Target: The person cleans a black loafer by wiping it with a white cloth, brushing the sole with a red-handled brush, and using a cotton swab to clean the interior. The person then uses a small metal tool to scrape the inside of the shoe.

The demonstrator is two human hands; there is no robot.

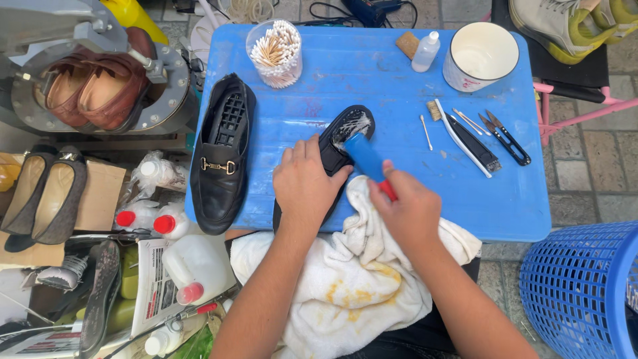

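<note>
Now black shoe (342,136) under both hands (306,183)

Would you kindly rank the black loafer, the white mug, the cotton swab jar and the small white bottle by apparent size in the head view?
1. black loafer
2. white mug
3. cotton swab jar
4. small white bottle

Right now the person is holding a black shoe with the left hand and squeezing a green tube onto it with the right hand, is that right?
Not quite: the tube is blue, not green. The head view shows the left hand holding the black shoe on the blue table while the right hand points the blue tube at its sole.
</note>
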